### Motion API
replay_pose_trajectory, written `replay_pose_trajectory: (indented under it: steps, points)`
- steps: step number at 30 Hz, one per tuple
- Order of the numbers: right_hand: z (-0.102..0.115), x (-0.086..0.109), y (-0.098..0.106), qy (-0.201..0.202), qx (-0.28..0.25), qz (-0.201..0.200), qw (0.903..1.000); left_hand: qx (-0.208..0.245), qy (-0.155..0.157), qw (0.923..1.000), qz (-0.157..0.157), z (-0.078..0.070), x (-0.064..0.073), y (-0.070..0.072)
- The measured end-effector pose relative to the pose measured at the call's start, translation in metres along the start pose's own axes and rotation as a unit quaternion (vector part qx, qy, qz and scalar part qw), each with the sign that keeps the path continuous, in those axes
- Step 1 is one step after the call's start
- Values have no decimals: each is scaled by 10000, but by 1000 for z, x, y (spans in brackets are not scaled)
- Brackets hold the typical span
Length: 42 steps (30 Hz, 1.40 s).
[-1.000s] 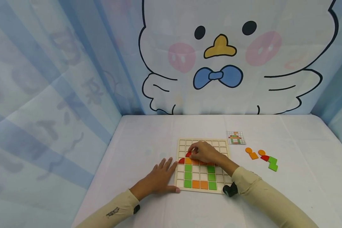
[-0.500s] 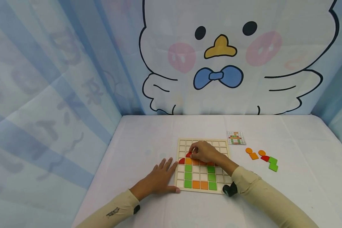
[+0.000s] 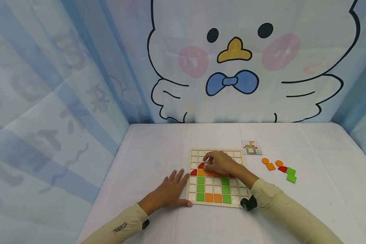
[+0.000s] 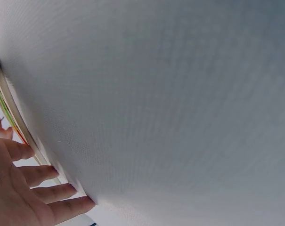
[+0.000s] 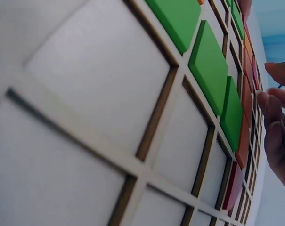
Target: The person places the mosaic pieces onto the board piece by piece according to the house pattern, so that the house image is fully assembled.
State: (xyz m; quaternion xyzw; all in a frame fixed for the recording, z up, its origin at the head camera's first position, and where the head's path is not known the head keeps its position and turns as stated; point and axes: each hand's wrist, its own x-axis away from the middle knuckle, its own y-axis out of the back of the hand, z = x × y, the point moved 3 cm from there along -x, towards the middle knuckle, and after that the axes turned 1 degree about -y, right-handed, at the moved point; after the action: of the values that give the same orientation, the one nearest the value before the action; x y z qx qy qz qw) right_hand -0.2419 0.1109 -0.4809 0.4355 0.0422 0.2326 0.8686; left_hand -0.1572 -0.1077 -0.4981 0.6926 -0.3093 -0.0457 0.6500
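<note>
A wooden grid board lies on the white table, part filled with green, orange and red tiles. My left hand is spread flat at its left edge, fingertips against the frame; the left wrist view shows these straight fingers along the rim. Over the board's upper middle, my right hand has its index finger and thumb apart, right beside a rounded red tile that sits in a cell above an orange tile. In the right wrist view a gap shows between the right hand's fingertips. That hand covers several cells.
A small pattern card lies behind the board's right corner. Right of the board are loose tiles: orange discs, an orange square, a red rounded one and green squares. Printed curtains hang around the table.
My right hand has drawn slightly to the right, and its index finger has lifted off the red tile, which stays in its cell. My left hand has not moved.
</note>
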Motion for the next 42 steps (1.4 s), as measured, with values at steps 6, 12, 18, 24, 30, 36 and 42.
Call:
replay_pose_trajectory:
  steps: [6,12,18,24,30,36,42]
  points:
    - [-5,10,11,141,-44,-101,9998,146,-18,9999,-82,-1,3,4]
    - [-21,29,26,244,-116,-213,9994,164,-30,9998,-102,-1,3,5]
    - [-44,56,45,101,-212,-232,9995,177,-39,9998,-92,0,4,5]
    - [-70,88,62,-165,-290,-301,9990,240,-64,9997,-70,1,4,4]
    - [-100,117,80,-632,-208,-477,9966,195,-49,9998,-66,1,4,1]
    - [-128,145,95,-1100,-82,-533,9925,182,-43,9998,-89,1,4,-1]
    - [-152,167,102,-1327,247,-534,9894,129,-90,9998,-124,1,4,1]
